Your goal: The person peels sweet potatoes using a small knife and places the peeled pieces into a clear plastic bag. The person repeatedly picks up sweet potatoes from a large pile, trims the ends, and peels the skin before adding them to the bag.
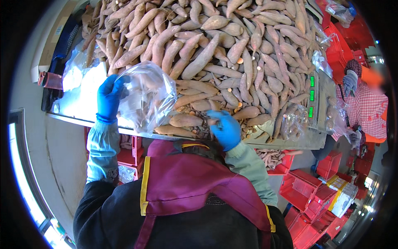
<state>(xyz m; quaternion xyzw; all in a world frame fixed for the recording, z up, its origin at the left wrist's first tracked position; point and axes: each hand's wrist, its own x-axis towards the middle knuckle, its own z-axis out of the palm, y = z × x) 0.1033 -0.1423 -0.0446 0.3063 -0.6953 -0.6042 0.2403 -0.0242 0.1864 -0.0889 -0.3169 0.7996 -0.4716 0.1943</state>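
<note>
My left hand, in a blue glove, grips the rim of a clear plastic bag and holds it up over the near left of the table. Brownish shapes show through the film; whether they lie inside or behind it is unclear. My right hand, also blue-gloved, is blurred at the near table edge among small scraps. Its fingers are curled, and something brown shows at the fingertips, too smeared to tell if it is held. Sweet potatoes are heaped across the table, with one lying between my hands.
A scale with green lit displays stands at the right, near a filled clear bag. More plastic bags lie at the left. Red crates are stacked on the floor at right. A co-worker in a checked garment stands beyond the scale.
</note>
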